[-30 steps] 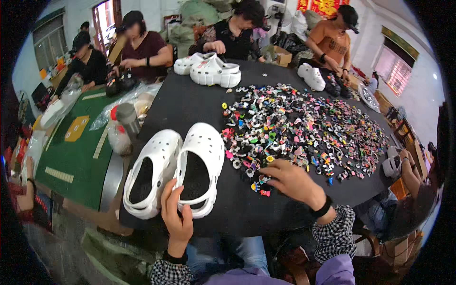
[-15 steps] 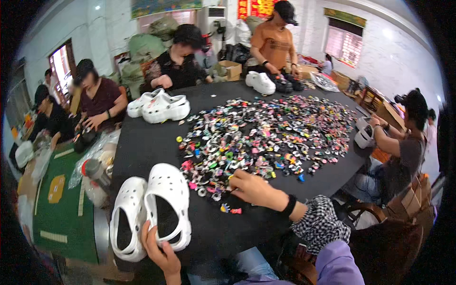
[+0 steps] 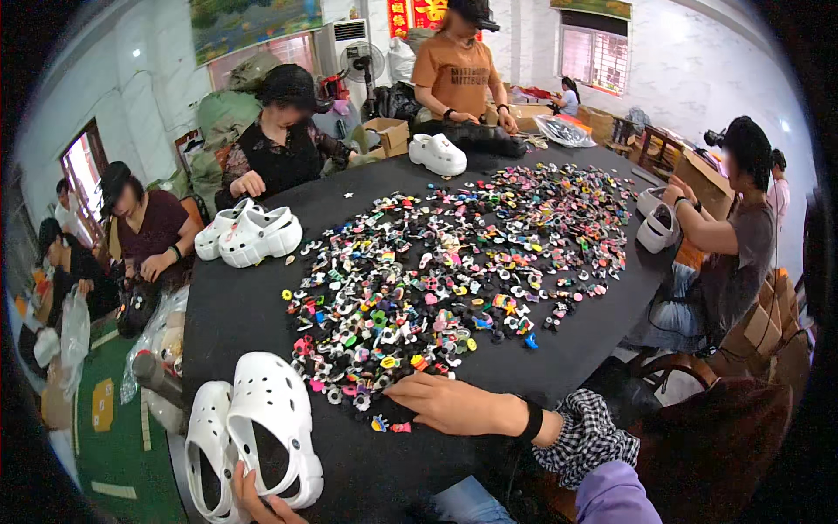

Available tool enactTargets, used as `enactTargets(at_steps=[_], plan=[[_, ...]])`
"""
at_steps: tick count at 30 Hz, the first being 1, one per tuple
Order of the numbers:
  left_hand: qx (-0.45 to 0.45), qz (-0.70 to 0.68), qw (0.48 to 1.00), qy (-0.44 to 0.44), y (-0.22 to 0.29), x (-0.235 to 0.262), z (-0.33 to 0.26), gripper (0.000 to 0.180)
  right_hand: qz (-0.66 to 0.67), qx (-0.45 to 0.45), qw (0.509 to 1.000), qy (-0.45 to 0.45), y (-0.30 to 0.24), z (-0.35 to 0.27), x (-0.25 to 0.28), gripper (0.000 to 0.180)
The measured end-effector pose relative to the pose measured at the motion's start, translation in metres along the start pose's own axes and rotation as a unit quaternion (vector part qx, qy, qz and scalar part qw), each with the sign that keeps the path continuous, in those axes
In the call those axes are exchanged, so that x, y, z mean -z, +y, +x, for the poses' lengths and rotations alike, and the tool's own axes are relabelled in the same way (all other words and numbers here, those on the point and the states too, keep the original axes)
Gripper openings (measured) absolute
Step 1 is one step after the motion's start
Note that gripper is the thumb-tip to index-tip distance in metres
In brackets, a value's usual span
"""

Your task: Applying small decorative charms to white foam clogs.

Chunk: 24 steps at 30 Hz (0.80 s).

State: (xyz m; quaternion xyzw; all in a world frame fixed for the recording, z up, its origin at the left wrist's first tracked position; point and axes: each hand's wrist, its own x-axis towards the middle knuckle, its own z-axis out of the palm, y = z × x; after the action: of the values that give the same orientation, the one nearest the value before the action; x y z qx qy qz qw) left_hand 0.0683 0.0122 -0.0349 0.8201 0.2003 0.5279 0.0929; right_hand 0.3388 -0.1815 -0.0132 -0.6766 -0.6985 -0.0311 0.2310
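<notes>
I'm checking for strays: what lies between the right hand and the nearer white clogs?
In the head view: a yellow-and-blue charm, a pinkish-red charm, the near edge of the charm pile, and black tabletop.

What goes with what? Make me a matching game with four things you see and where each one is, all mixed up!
Things
1. Wearer's left hand
2. Wearer's right hand
3. Colourful little charms
4. Fan

Places
A. Spread across the black table
B. Standing in the background, beyond the table
C. At the back end of the nearest white clogs
D. At the near edge of the charms

Right pairs: 1-C, 2-D, 3-A, 4-B
</notes>
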Motion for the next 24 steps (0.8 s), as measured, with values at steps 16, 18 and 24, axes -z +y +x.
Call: enactTargets(at_steps=[16,18,24], plan=[[0.027,0.05,0.998,0.002,-0.004,-0.007,-0.008,0.048,-0.03,-0.171,0.985,0.012,0.018,-0.094,0.051,0.046],[0.037,0.055,0.998,-0.004,-0.003,-0.006,-0.008,0.048,-0.097,-0.2,0.975,0.017,0.025,-0.099,0.046,0.048],[0.054,0.084,0.995,-0.027,-0.002,-0.007,-0.01,0.051,-0.078,-0.204,0.976,-0.014,0.031,-0.098,0.032,0.056]])
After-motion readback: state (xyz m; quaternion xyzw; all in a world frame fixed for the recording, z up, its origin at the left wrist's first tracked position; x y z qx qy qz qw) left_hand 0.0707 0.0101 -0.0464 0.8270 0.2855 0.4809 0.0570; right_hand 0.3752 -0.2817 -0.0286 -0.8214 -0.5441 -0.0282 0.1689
